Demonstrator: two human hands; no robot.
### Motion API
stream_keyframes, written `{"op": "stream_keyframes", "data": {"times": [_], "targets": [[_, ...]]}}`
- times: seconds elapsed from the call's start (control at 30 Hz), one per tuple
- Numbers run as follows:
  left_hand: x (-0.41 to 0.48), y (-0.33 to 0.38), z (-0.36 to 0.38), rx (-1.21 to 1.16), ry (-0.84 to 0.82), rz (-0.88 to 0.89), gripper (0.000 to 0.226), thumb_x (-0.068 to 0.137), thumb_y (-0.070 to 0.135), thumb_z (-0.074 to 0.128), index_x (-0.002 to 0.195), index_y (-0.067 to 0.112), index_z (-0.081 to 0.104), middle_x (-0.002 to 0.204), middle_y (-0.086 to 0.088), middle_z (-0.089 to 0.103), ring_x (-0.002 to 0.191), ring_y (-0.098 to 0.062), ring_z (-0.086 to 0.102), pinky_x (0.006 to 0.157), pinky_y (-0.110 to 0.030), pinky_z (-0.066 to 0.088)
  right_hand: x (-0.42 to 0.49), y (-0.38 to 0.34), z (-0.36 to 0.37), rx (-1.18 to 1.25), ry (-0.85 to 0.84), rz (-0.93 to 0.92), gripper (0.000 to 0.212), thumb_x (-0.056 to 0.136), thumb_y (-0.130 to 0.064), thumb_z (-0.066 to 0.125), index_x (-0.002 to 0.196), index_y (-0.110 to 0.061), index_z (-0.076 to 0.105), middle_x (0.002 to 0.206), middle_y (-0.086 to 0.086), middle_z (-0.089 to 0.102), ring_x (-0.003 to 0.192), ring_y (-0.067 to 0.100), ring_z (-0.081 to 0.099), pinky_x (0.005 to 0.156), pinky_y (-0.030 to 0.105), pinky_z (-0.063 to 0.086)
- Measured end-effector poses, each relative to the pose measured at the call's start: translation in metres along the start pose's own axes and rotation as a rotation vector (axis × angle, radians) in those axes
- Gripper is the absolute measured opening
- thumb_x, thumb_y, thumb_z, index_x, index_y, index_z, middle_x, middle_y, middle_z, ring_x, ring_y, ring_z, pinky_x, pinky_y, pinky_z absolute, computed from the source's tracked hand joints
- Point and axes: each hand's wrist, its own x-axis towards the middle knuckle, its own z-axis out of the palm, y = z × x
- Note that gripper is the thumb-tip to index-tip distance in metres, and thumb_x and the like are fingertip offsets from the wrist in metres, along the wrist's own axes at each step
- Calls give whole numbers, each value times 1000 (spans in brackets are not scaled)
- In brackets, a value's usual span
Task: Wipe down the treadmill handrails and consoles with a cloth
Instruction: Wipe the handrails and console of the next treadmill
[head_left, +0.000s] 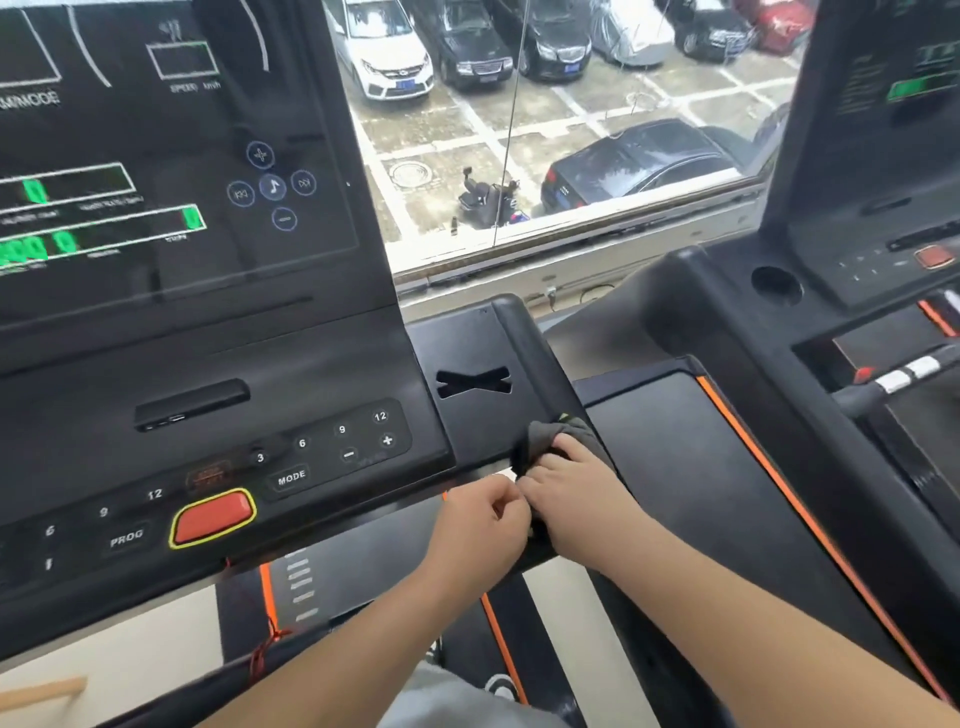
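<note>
1. On the near treadmill's right handrail (530, 353), at five o'clock from the view's centre, a grey cloth (556, 434) lies bunched over the black rail.
2. The right hand (576, 493) covers the cloth from its six o'clock side, fingers curled down round cloth and rail.
3. The left hand (483, 525), at eight o'clock of the right and touching it, has its fingers curled in at the cloth's edge; I cannot tell whether they pinch it.
4. The console (208, 364) spreads at nine o'clock of the cloth, with green digits lit and a red button (213, 517).
5. A second treadmill (727, 312) stands at two o'clock; parked cars (639, 161) show through the window at twelve.
</note>
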Motion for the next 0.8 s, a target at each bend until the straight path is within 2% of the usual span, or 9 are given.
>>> {"op": "stream_keyframes", "data": {"times": [0.07,0.13,0.23,0.3,0.4,0.5,0.57,0.7,0.8], "targets": [[-1,3,3,-1,-38,7,17,84,18,55,69,19,62,61,-1,61,55,-11,49,60,-42,50,-12,-4,3,14,40,67,20,77,-18,61,95,-23,68,94,-6,70,99,21,65,112,37,22],[-4,11,6,-21,-107,21,20,84,16,55,67,24,64,57,6,60,56,-11,51,57,-36,48,-38,-6,10,73,116,146,31,74,-16,63,104,-22,70,106,-6,71,113,19,64,118,38,22],[-15,26,17,-74,-242,59,29,82,9,54,61,27,65,54,10,62,54,-11,53,56,-32,47,-82,-21,23,226,273,290,43,85,-17,54,125,-23,69,133,-11,66,136,11,52,119,41,28],[-24,30,26,-71,-268,112,26,81,10,54,61,24,64,54,8,61,53,-10,52,56,-34,47,-101,-35,30,303,320,392,41,90,-17,53,128,-25,67,145,-13,59,143,9,43,119,41,30],[-32,24,34,-68,-237,188,21,77,16,53,60,26,61,55,7,59,54,-12,55,56,-34,47,-125,-53,38,358,333,558,34,87,-15,61,118,-29,65,152,-13,52,148,8,36,118,39,33],[-39,13,35,-35,-215,190,29,83,9,56,61,28,59,55,5,53,54,-7,46,53,-28,40,-152,-69,45,371,352,700,36,83,-14,70,117,-24,66,152,-4,52,143,17,43,111,45,43],[-50,6,36,-34,-226,155,31,86,7,55,62,27,60,54,9,53,53,-7,45,53,-26,39,-161,-78,49,330,339,721,37,83,-16,69,120,-20,68,153,3,52,140,24,47,107,50,47],[-76,0,43,-12,-212,72,22,82,13,55,65,23,64,59,-1,60,55,-10,50,55,-31,43,-144,-66,41,361,250,736,45,92,-24,70,136,-23,59,160,7,43,144,29,46,104,52,51],[-97,2,54,7,-162,9,25,85,9,54,66,20,66,65,-2,66,56,-8,54,54,-24,45,-130,-38,14,649,146,818,52,105,-33,52,155,-31,38,168,-1,28,150,25,36,111,47,43]]}}
